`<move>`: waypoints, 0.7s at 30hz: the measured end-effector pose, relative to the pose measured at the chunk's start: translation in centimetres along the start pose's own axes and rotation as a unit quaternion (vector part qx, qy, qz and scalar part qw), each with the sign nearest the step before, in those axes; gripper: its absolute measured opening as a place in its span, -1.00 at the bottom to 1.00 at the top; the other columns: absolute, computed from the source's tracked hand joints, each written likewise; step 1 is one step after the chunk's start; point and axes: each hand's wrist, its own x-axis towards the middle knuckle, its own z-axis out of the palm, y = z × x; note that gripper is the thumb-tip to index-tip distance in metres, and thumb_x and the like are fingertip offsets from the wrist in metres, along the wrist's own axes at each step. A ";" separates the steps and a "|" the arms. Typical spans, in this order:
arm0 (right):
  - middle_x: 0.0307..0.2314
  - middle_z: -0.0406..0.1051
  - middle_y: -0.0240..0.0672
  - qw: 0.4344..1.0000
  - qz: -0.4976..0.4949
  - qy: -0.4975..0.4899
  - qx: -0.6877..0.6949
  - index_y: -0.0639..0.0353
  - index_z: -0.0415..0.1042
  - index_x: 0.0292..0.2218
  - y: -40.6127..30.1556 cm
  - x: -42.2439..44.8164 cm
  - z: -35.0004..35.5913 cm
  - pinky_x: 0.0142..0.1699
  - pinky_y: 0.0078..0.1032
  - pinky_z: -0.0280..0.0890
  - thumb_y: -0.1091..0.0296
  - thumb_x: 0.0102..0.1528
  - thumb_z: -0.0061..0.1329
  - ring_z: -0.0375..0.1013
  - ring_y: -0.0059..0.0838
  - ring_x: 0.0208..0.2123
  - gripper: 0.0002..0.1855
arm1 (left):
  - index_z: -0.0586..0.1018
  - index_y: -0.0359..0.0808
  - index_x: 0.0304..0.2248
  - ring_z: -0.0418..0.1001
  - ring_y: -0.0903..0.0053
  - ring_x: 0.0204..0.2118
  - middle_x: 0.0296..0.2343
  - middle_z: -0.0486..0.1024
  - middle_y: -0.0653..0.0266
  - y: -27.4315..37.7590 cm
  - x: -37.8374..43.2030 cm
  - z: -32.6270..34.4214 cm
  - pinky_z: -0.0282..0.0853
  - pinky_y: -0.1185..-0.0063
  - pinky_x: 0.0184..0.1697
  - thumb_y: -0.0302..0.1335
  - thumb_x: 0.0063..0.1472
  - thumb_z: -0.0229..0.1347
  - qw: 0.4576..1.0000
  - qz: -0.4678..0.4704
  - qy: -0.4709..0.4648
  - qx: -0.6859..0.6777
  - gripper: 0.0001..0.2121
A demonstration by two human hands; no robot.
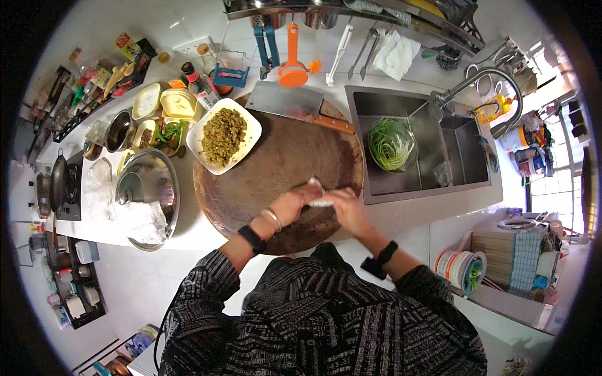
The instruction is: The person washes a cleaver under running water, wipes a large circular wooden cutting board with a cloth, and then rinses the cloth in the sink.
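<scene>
Over the near right part of a round wooden chopping board (282, 164), my left hand (295, 203) and my right hand (345, 207) meet on a small whitish cloth or wipe (321, 202). The fingers of both hands close on it; part of it is hidden by them. A white square dish (254, 123) of chopped greenish-brown food (225, 136) stands on the board's far left. At the back of the board lies a cleaver (287, 101) with a wooden handle, its blade to the left.
To the right, a sink (425, 178) holds a glass bowl of green scallions (390, 143). A glass lid (162, 188) with a white cloth (138, 221) on it lies left of the board. Small yellow dishes (181, 103) and a sauce bottle (200, 87) stand behind. Utensils hang along the wall.
</scene>
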 end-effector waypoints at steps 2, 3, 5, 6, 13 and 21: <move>-0.24 0.45 -0.16 0.999 0.008 -0.021 0.044 0.24 0.48 -0.23 -2.0 -1.5 0.9 0.00 -0.25 0.23 0.62 0.05 -0.15 0.39 -0.09 -0.18 -0.75 | 0.45 -0.24 -0.04 0.32 0.24 0.07 -0.02 0.38 0.10 1.0 -1.8 -1.1 0.27 0.45 0.11 -0.80 -0.08 -0.06 0.999 0.030 -0.023 -0.019 -0.46; -0.24 0.45 -0.16 0.996 0.002 -0.037 0.077 0.25 0.48 -0.23 -3.1 -1.4 1.1 -0.01 -0.27 0.25 0.63 0.04 -0.14 0.39 -0.09 -0.19 -0.75 | 0.45 -0.24 -0.05 0.33 0.22 0.05 -0.05 0.41 0.09 1.4 -2.2 -2.0 0.29 0.44 0.08 -0.80 -0.07 -0.07 0.998 0.056 -0.035 -0.001 -0.47; -0.23 0.45 -0.16 0.994 -0.008 -0.027 0.109 0.26 0.48 -0.25 -4.1 0.4 1.4 -0.04 -0.30 0.29 0.65 0.03 -0.15 0.38 -0.12 -0.18 -0.75 | 0.46 -0.26 -0.07 0.38 0.18 -0.01 -0.09 0.43 0.06 2.1 -3.5 -4.1 0.34 0.42 0.03 -0.79 -0.08 -0.09 1.000 -0.011 -0.021 0.001 -0.48; -0.23 0.45 -0.15 0.995 -0.019 -0.016 0.101 0.27 0.49 -0.25 -5.0 2.6 0.9 -0.04 -0.31 0.30 0.66 0.03 -0.16 0.38 -0.13 -0.18 -0.75 | 0.46 -0.28 -0.07 0.39 0.15 -0.03 -0.10 0.43 0.04 2.6 -3.8 -5.6 0.35 0.41 0.01 -0.79 -0.09 -0.10 0.998 -0.058 -0.005 0.014 -0.49; -0.29 0.45 -0.21 0.993 -0.105 -0.042 0.024 0.18 0.52 -0.27 -5.7 14.5 6.8 0.03 -0.30 0.25 0.71 -0.01 -0.18 0.37 -0.17 -0.15 -0.68 | 0.39 -0.30 0.02 0.32 0.16 0.06 0.00 0.34 -0.03 -2.6 -7.0 -6.9 0.30 0.44 0.09 -0.80 -0.04 -0.12 0.962 -0.127 0.190 0.147 -0.44; -0.35 0.44 -0.29 0.972 -0.145 -0.181 0.025 0.17 0.52 -0.36 -6.6 4.9 5.4 0.00 -0.36 0.24 0.62 0.00 -0.14 0.36 -0.26 -0.20 -0.79 | 0.42 -0.32 0.00 0.34 0.25 0.07 -0.01 0.36 -0.01 4.4 -12.7 -0.2 0.31 0.44 0.08 -0.77 -0.03 -0.11 0.970 -0.132 0.171 0.109 -0.47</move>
